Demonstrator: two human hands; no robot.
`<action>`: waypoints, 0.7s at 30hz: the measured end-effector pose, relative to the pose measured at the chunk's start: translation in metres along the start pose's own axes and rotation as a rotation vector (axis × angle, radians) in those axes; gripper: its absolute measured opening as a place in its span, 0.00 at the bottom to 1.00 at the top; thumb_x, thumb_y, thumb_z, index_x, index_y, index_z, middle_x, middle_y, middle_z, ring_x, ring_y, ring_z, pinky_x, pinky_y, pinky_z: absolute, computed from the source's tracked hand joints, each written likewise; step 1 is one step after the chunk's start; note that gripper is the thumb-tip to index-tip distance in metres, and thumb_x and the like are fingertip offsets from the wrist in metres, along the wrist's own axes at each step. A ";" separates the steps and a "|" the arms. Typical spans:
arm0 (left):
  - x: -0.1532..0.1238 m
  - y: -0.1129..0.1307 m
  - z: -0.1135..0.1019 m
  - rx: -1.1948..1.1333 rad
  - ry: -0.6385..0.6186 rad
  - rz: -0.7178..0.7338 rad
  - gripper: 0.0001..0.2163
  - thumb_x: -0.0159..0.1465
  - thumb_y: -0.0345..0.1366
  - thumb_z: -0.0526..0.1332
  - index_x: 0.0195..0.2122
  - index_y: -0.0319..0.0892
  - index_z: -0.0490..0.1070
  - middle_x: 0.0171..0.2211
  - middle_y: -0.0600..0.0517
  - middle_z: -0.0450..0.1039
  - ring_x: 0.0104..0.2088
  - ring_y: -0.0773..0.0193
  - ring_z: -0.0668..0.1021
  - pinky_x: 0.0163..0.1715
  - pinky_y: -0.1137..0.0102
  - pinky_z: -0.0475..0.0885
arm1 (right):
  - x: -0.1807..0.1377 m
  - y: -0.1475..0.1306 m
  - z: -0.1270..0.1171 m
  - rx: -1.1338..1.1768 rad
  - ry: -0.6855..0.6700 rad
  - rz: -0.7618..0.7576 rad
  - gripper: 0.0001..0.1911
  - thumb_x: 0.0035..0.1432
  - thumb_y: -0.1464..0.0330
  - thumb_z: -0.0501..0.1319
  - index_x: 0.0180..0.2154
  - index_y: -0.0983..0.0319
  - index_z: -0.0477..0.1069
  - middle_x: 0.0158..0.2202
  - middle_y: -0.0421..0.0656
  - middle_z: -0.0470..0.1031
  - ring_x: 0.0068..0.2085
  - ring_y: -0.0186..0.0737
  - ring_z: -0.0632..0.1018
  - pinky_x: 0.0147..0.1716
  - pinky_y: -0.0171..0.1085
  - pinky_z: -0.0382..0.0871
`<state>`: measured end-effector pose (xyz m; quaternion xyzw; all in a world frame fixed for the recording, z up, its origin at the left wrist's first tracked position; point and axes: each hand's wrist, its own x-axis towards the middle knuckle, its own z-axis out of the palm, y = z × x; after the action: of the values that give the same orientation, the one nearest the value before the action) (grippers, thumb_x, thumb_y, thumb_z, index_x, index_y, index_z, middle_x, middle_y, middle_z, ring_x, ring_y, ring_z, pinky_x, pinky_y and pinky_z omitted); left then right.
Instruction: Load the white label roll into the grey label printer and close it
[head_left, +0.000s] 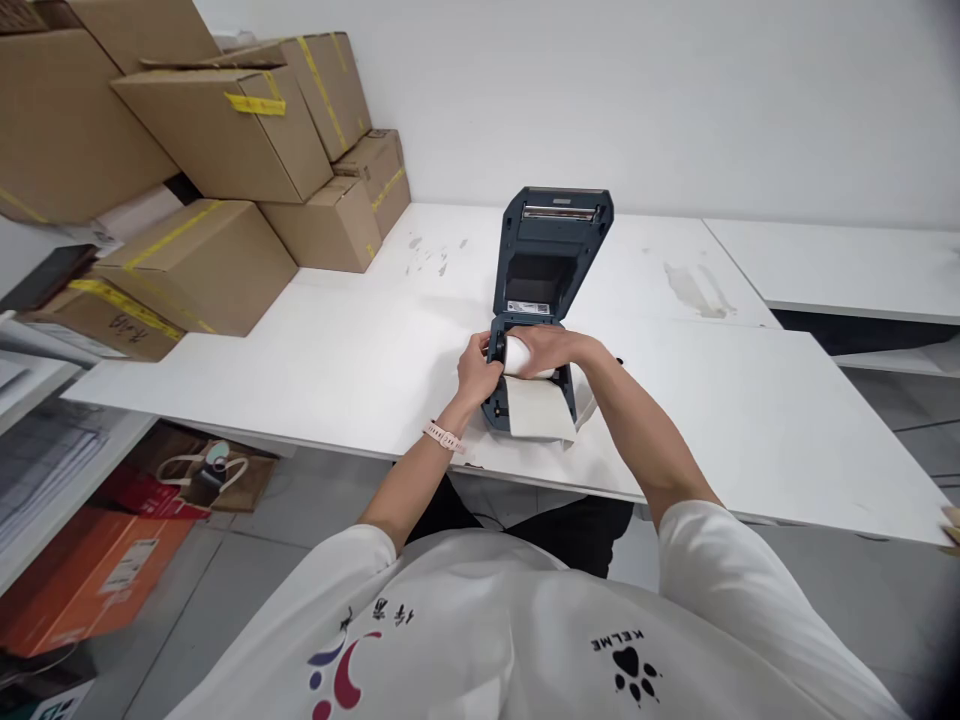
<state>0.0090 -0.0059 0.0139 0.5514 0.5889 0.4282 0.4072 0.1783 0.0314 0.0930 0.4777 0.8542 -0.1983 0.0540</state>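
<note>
A dark blue label printer [553, 250] stands on the white table [337, 350] with its lid swung up. A white paper roll [514, 356] lies in its open bay, and a loose sheet of paper [538, 410] hangs out over the front. My right hand [551, 350] is closed over the top of the roll. My left hand [478, 372] grips the printer's left side by the roll's end, fingers curled. A watch strap sits on my left wrist.
Several taped cardboard boxes [225, 130] are stacked at the table's back left. A second white table [847, 265] stands to the right. On the floor at left are an orange box [90, 580] and a paper bag [210, 475].
</note>
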 end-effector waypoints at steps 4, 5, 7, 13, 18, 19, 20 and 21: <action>0.000 -0.006 0.000 -0.078 -0.007 0.000 0.30 0.51 0.22 0.61 0.58 0.43 0.70 0.59 0.43 0.78 0.59 0.51 0.79 0.60 0.57 0.73 | -0.059 0.031 -0.018 0.414 0.231 -0.239 0.41 0.45 0.62 0.76 0.61 0.55 0.69 0.61 0.46 0.76 0.59 0.56 0.79 0.58 0.48 0.75; 0.000 -0.007 0.000 -0.089 -0.010 0.005 0.30 0.51 0.22 0.61 0.58 0.43 0.70 0.59 0.43 0.78 0.60 0.50 0.79 0.60 0.57 0.73 | -0.075 0.043 -0.022 0.524 0.340 -0.267 0.43 0.43 0.60 0.78 0.62 0.54 0.69 0.62 0.47 0.75 0.60 0.56 0.78 0.58 0.48 0.75; 0.000 -0.009 0.000 -0.102 -0.007 0.013 0.31 0.51 0.23 0.61 0.58 0.43 0.70 0.59 0.43 0.78 0.60 0.51 0.79 0.61 0.56 0.72 | -0.098 0.069 -0.027 0.717 0.565 -0.253 0.47 0.39 0.60 0.81 0.61 0.53 0.69 0.61 0.47 0.76 0.60 0.55 0.78 0.55 0.47 0.76; 0.004 -0.014 0.001 -0.138 -0.006 0.001 0.31 0.51 0.24 0.62 0.59 0.43 0.70 0.60 0.43 0.76 0.61 0.51 0.77 0.62 0.55 0.71 | -0.073 0.155 -0.005 1.055 0.858 -0.002 0.52 0.28 0.66 0.81 0.58 0.54 0.67 0.57 0.47 0.77 0.61 0.53 0.77 0.56 0.46 0.75; 0.004 -0.014 0.001 -0.147 -0.001 -0.006 0.31 0.50 0.24 0.62 0.58 0.44 0.70 0.59 0.43 0.77 0.60 0.52 0.78 0.63 0.55 0.71 | -0.022 0.188 0.034 1.139 0.800 0.241 0.52 0.20 0.67 0.77 0.53 0.56 0.66 0.54 0.45 0.77 0.61 0.56 0.76 0.64 0.53 0.70; 0.004 -0.013 0.001 -0.148 0.000 -0.008 0.31 0.50 0.23 0.62 0.58 0.43 0.70 0.59 0.43 0.77 0.60 0.52 0.78 0.63 0.55 0.71 | -0.017 0.190 0.040 1.139 0.787 0.259 0.51 0.19 0.67 0.77 0.53 0.57 0.66 0.53 0.45 0.77 0.61 0.57 0.76 0.64 0.55 0.70; 0.004 -0.013 0.001 -0.150 0.000 -0.010 0.31 0.50 0.23 0.62 0.58 0.44 0.70 0.59 0.44 0.77 0.60 0.52 0.78 0.63 0.55 0.71 | -0.015 0.192 0.046 1.138 0.776 0.270 0.52 0.19 0.67 0.78 0.53 0.57 0.66 0.54 0.46 0.77 0.61 0.58 0.76 0.64 0.56 0.69; 0.003 -0.012 0.001 -0.153 0.000 -0.011 0.31 0.50 0.23 0.62 0.58 0.44 0.70 0.59 0.44 0.77 0.60 0.52 0.78 0.63 0.55 0.71 | -0.015 0.192 0.051 1.138 0.767 0.278 0.52 0.20 0.67 0.78 0.53 0.57 0.66 0.55 0.47 0.76 0.61 0.58 0.75 0.64 0.57 0.69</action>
<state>0.0059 -0.0031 0.0021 0.5152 0.5576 0.4697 0.4506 0.3424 0.0892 -0.0045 0.5727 0.5073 -0.4236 -0.4850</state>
